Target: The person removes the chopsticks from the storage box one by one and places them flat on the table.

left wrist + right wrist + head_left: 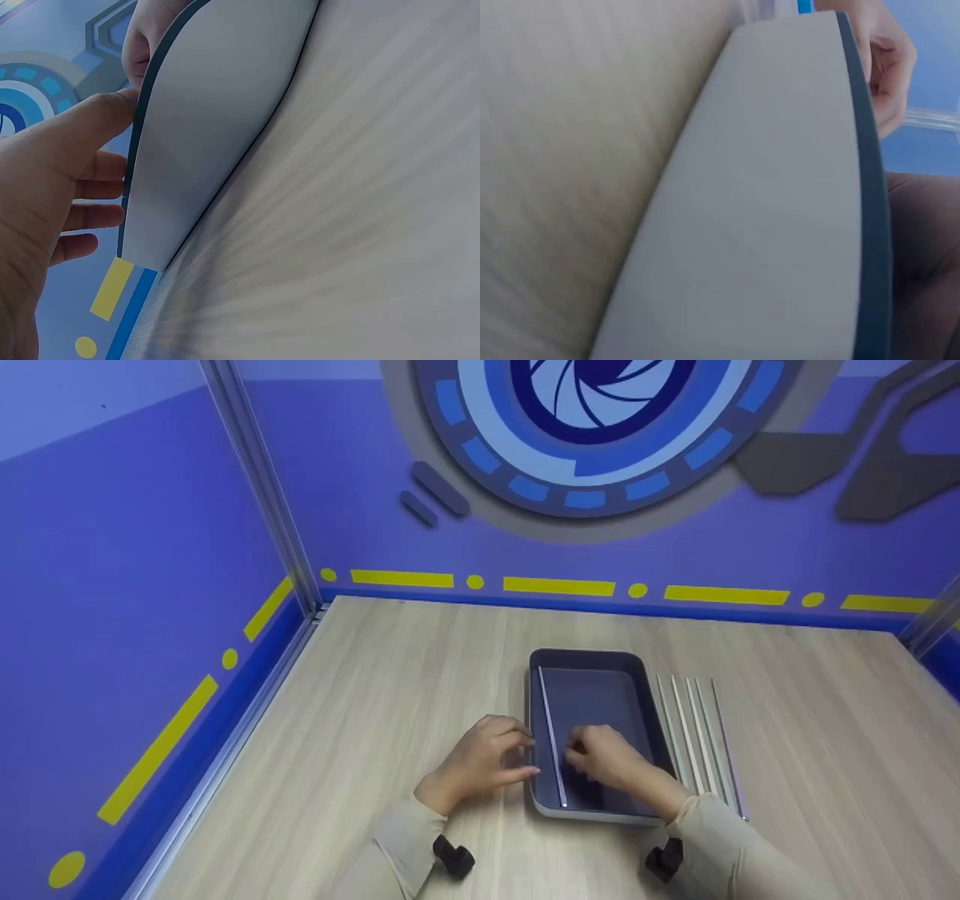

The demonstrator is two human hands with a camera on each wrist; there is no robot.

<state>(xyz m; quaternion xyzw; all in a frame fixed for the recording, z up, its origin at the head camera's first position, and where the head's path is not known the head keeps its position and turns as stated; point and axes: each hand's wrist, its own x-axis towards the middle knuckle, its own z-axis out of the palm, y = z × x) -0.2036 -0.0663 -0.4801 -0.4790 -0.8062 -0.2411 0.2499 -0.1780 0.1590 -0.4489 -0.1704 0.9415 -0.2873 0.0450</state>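
Observation:
A dark shallow tray with a pale outer wall stands on the table. Inside it, near the left wall, a thin silvery rod lies lengthwise. My left hand is at the tray's left rim, thumb and fingers spread and loosely bent; in the left wrist view its fingertips are right at the dark rim. Over the tray floor, just right of the rod, hangs my right hand, its fingers curled under. No object shows in it, and its fingertips are partly hidden.
Several thin rods, silvery, greenish and purplish, lie side by side on the table just right of the tray. A patterned blue wall closes off the back, and another wall stands on the left.

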